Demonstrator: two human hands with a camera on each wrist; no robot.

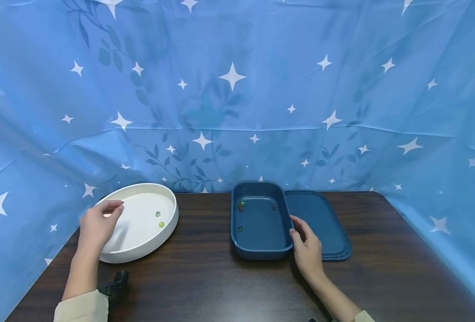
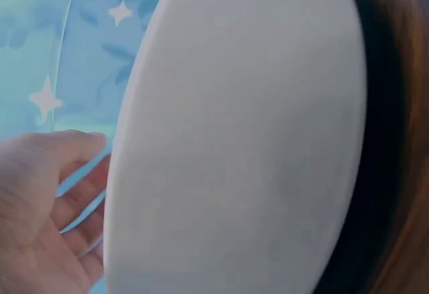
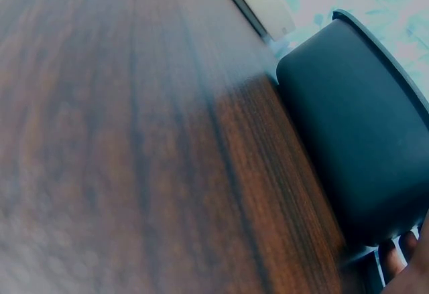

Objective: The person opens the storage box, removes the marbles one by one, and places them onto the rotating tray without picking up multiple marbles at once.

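Observation:
My left hand [image 1: 96,226] is over the left side of a round white tray [image 1: 172,223], thumb and index fingertips close together; whether something small is between them I cannot tell. In the left wrist view its curled fingers [image 2: 80,207] are partly behind the tray's wall. Inside the tray lie a pale glass marble [image 1: 157,213] and a yellow-green marble [image 1: 161,224]. At the right wall of a dark blue rectangular box [image 1: 257,250], my right hand [image 1: 308,248] holds the rim with thumb and fingers. Several small marbles [image 1: 240,229], green and reddish-brown, lie inside the box.
A flat blue lid [image 1: 317,223] lies right of the box, partly behind it. Everything stands on a dark wooden table [image 1: 205,286]. A blue star-patterned cloth [image 1: 237,107] hangs along the table's back and sides. A black wrist strap [image 1: 114,284] sits at my left forearm.

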